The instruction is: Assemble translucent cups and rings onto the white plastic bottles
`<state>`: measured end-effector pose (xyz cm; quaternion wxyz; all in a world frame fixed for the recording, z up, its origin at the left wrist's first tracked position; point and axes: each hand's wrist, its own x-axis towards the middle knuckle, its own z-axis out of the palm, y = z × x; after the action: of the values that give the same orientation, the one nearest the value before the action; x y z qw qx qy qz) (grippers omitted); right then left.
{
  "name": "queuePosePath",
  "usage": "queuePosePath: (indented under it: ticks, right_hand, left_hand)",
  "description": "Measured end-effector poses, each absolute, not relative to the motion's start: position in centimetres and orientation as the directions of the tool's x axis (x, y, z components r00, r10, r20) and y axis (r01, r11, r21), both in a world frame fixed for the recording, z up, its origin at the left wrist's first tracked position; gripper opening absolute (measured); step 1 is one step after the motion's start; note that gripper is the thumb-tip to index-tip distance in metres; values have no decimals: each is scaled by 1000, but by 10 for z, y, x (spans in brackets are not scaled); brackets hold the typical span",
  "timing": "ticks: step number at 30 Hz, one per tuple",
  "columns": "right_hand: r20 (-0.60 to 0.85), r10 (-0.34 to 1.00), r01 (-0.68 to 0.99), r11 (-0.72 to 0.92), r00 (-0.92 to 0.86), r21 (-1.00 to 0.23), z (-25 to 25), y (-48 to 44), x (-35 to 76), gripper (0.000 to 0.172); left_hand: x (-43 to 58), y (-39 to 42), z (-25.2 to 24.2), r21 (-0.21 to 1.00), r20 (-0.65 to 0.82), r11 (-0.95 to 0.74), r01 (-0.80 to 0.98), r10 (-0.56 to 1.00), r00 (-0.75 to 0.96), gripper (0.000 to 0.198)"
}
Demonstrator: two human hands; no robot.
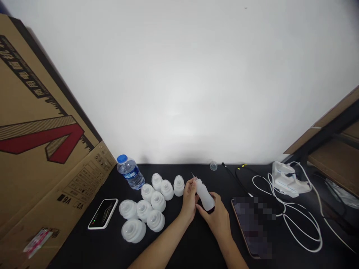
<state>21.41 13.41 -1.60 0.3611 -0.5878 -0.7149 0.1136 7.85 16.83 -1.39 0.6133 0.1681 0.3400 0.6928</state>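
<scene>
A white translucent bottle is held tilted above the black table, its top pointing up and to the left. My right hand wraps round its lower end. At its upper end, my left hand is closed with the fingers at the bottle's neck. A thin pointed tip sticks up past the left fingers; whether it belongs to the bottle I cannot tell. Left of my hands stands a group of several white translucent bottles with domed tops. One such bottle stands slightly apart, nearest my left hand.
A water bottle with a blue cap stands behind the group. A white-framed device lies at left by a large cardboard box. A small clear cap lies near the wall. On the right are a phone, cables and a white device.
</scene>
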Motion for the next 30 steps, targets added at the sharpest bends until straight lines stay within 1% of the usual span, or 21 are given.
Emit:
queuePosePath:
  ticks: [1, 4, 7, 11, 14, 16, 20, 22, 24, 26, 30]
  right_hand:
    - [381, 924, 756, 279, -43, -592, -16, 134, 214, 55]
    - [366, 929, 785, 269, -58, -558, -19, 134, 213, 50]
    - [401, 913, 809, 291, -75, -510, -20, 135, 214, 54]
    - [457, 888, 773, 326, -52, -545, -20, 135, 213, 62]
    - [441, 896, 803, 301, -53, -515, -18, 134, 212, 55]
    - [445, 893, 813, 305, -64, -496, -17, 134, 212, 55]
    - [465, 885, 764, 320, -30, -560, -16, 134, 213, 61]
    - [429, 903, 762, 290, -17, -579, -16, 134, 213, 56]
    - [394, 918, 773, 283, -46, -568, -16, 133, 214, 51]
    - [400, 914, 773, 299, -65, -559, -16, 133, 214, 52]
    - [414, 910, 762, 273, -6, -587, -15, 133, 214, 60]
  left_hand:
    - [78, 169, -14, 676, -193, -16, -737, 961, -198, 55]
    - [79, 170, -16, 680, -195, -25, -732, 957, -214, 55]
    - [79, 170, -17, 680, -190, -30, -733, 958, -216, 56]
    - [79, 171, -16, 671, -212, -26, -741, 951, -225, 57]
    - [79, 171, -17, 668, -202, -28, -743, 955, -217, 55]
    - [79, 171, -18, 667, -187, -38, -744, 958, -217, 54]
    - [80, 172, -19, 659, -199, -32, -752, 956, -214, 53]
    - [80, 171, -18, 655, -202, -27, -755, 957, -209, 53]
    - [80, 170, -16, 654, -190, -32, -756, 960, -205, 53]
    - [80, 170, -15, 654, -178, -43, -755, 962, -209, 53]
    - [80, 170, -14, 658, -183, -47, -752, 958, -219, 53]
